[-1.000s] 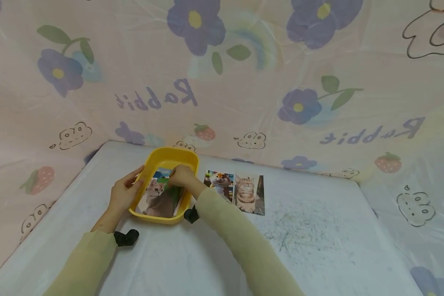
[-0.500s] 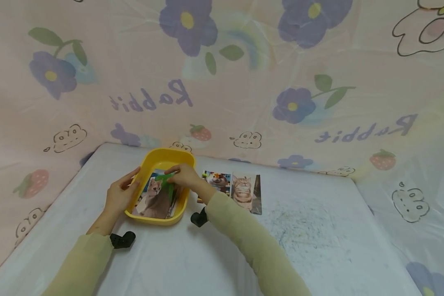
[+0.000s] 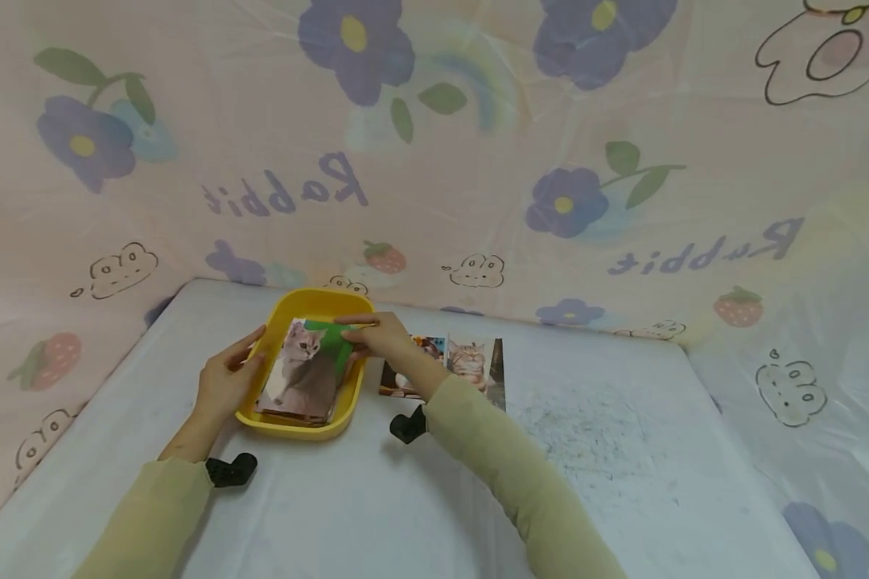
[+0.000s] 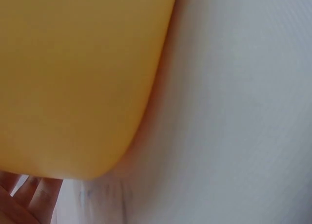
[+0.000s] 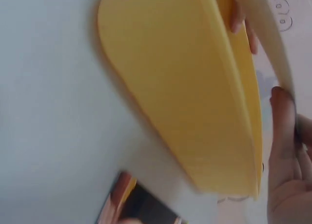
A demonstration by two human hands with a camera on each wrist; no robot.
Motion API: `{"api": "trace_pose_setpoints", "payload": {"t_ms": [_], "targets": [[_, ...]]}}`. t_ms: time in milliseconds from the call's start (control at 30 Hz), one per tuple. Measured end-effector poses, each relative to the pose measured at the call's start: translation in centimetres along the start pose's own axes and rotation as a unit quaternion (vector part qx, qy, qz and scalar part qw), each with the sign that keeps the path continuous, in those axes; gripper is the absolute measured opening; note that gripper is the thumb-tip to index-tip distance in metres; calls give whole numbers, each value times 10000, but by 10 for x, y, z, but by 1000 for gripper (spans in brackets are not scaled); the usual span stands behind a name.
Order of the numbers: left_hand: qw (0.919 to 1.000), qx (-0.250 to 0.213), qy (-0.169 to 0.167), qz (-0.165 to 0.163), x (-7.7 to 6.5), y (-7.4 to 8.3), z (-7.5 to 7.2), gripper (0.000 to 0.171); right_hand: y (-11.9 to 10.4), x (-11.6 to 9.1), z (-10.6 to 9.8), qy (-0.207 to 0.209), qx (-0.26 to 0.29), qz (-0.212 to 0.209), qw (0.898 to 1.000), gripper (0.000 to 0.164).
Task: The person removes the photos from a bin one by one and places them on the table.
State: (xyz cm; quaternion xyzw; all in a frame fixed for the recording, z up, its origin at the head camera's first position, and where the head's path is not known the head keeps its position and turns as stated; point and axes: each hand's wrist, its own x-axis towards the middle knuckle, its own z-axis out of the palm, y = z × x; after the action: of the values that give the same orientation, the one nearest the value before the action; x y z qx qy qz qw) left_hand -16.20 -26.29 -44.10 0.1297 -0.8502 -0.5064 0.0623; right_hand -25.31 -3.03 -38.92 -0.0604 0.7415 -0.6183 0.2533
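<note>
A yellow plastic tray (image 3: pixel 297 434) stands on the white table, with a stack of picture cards in it. My left hand (image 3: pixel 224 382) holds the tray's left side at the rim; in the left wrist view a few of its fingers (image 4: pixel 44 199) show at the tray's edge. Between thumb and fingers, my right hand (image 3: pixel 380 338) pinches the upper right of a kitten photo card (image 3: pixel 304 378) with a green background. The right wrist view shows this card (image 5: pixel 270 36) edge-on, lifted above the tray rim. Most of the cards beneath are hidden.
Right of the tray lie a ginger cat card (image 3: pixel 471 362) and another animal card (image 3: pixel 398 382), both partly covered by the right forearm. Dark scuff marks (image 3: pixel 594 426) spot the table's right side. A flower-printed curtain (image 3: pixel 434 217) hangs behind the table.
The right hand has drawn back to the right and up. The kitten card's green part first bent up under the fingers; now the whole card is raised and flatter. The left hand keeps its hold.
</note>
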Motion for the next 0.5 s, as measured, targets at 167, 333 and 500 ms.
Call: {"api": "trace_pose_setpoints", "payload": {"t_ms": [167, 333, 500], "targets": [[10000, 41, 48, -56, 0, 1, 2, 46, 2, -3, -20, -2, 326, -151, 9994, 30], [9999, 109, 73, 8, 0, 2, 1, 47, 7, -8, -46, 4, 327, -369, 9988, 32], [9998, 178, 53, 92, -1, 1, -1, 47, 12, -15, -74, -32, 198, -547, 9983, 33]]}}
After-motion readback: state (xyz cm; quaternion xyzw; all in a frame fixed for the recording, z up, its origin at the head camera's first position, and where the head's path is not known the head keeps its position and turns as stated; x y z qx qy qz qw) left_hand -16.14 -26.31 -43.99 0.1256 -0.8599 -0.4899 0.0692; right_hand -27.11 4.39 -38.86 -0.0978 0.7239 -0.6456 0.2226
